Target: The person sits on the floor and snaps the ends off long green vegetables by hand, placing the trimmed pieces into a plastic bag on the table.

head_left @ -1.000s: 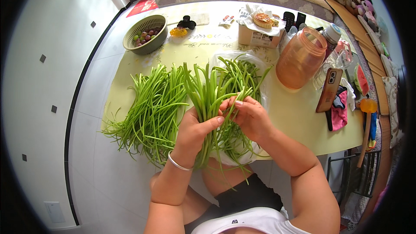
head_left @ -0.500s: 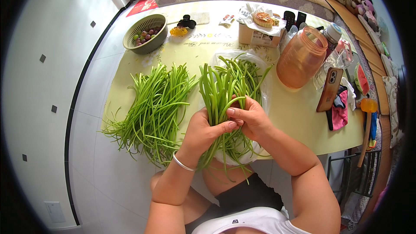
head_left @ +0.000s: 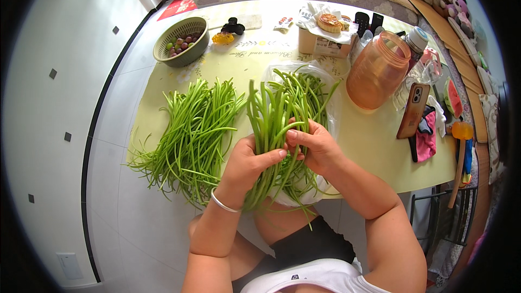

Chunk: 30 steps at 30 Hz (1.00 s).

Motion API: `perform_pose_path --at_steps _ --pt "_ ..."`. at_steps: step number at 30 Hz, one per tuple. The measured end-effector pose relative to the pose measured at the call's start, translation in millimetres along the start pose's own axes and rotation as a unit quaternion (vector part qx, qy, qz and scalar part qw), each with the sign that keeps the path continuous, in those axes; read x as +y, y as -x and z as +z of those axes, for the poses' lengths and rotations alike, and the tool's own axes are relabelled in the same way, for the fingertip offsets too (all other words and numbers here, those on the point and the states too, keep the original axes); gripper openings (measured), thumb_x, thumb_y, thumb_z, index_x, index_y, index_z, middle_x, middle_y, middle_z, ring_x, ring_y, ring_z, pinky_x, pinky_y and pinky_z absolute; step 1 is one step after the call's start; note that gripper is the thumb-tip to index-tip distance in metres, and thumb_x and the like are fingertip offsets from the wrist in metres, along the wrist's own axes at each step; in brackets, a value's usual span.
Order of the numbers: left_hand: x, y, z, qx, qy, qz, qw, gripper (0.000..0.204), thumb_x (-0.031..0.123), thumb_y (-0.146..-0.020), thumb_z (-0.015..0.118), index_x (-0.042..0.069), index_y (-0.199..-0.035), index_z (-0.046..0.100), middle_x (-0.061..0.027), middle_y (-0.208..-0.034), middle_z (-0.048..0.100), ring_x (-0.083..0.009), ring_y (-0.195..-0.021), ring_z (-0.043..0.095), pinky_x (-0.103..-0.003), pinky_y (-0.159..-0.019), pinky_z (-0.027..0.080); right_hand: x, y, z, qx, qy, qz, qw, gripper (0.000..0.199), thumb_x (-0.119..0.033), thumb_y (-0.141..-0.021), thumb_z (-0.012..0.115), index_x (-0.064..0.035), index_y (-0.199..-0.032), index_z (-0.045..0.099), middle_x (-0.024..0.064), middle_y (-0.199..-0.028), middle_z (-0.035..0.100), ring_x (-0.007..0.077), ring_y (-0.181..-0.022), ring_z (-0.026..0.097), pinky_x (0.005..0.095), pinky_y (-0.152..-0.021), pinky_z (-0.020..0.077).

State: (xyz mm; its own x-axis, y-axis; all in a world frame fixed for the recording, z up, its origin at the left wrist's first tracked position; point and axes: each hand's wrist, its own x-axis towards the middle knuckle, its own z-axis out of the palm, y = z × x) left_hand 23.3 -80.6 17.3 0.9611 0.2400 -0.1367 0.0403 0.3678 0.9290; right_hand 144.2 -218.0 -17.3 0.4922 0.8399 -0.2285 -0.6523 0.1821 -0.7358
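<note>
My left hand [head_left: 248, 164] is wrapped round a bunch of long green vegetable stems [head_left: 265, 114], its thumb lying across the front. The bunch stands upright above the hand, and its lower ends hang past the table edge. My right hand [head_left: 317, 147] is closed beside it, thumb and fingers pinching a stem at the bunch's right side; its fingertips are partly hidden. Behind my right hand, more stems [head_left: 309, 95] lie on a white plastic bag [head_left: 332, 89]. A large pile of similar stems [head_left: 198, 130] rests on the table to the left.
On the pale yellow table [head_left: 380, 163] stand a basket of grapes [head_left: 182, 43], a box [head_left: 325, 43] topped by a round pastry [head_left: 329, 23], and a large orange jug [head_left: 377, 73]. A phone [head_left: 413, 109] leans at the right by a pink and black cloth [head_left: 426, 135]. A black hair clip [head_left: 233, 26] lies far left.
The held bunch and my left hand have shifted slightly left. My right hand has moved slightly right, widening the gap between the hands.
</note>
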Motion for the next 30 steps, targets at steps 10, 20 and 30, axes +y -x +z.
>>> perform_pose_path --at_steps 10,20,30 --pt "-2.7 -1.3 -1.4 0.021 -0.023 0.015 0.999 0.027 -0.001 -0.084 0.066 -0.004 -0.111 0.063 -0.0076 -0.101 0.068 -0.0128 -0.090 0.063 -0.027 -0.083 0.051 0.5 -1.0 0.6 0.013 -0.037 -0.005 0.999 0.012 -0.012 -0.087 0.065 -0.0085 -0.098 0.059 0.0017 -0.081 0.061 0.0101 -0.069 0.056 0.0240 -0.053 0.0398" --pt "-0.7 0.0 1.6 0.047 -0.063 0.041 0.996 0.028 0.002 -0.083 0.068 -0.003 -0.110 0.065 -0.0061 -0.101 0.069 -0.0110 -0.089 0.063 -0.026 -0.080 0.051 8.4 -3.1 -7.7 -0.032 -0.021 -0.020 0.999 0.021 -0.014 -0.086 0.071 -0.0054 -0.102 0.061 0.0044 -0.090 0.066 0.0113 -0.079 0.059 0.0256 -0.062 0.0441" --pt "-1.5 -0.9 -1.0 0.026 -0.041 0.029 0.998 0.032 -0.001 -0.084 0.065 -0.005 -0.115 0.063 -0.0082 -0.108 0.067 -0.0127 -0.095 0.062 -0.026 -0.085 0.050 4.1 0.9 1.6 -0.013 0.056 -0.047 0.997 0.018 -0.009 -0.084 0.071 -0.0055 -0.100 0.063 0.0006 -0.085 0.064 0.0061 -0.068 0.055 0.0217 -0.053 0.0386"
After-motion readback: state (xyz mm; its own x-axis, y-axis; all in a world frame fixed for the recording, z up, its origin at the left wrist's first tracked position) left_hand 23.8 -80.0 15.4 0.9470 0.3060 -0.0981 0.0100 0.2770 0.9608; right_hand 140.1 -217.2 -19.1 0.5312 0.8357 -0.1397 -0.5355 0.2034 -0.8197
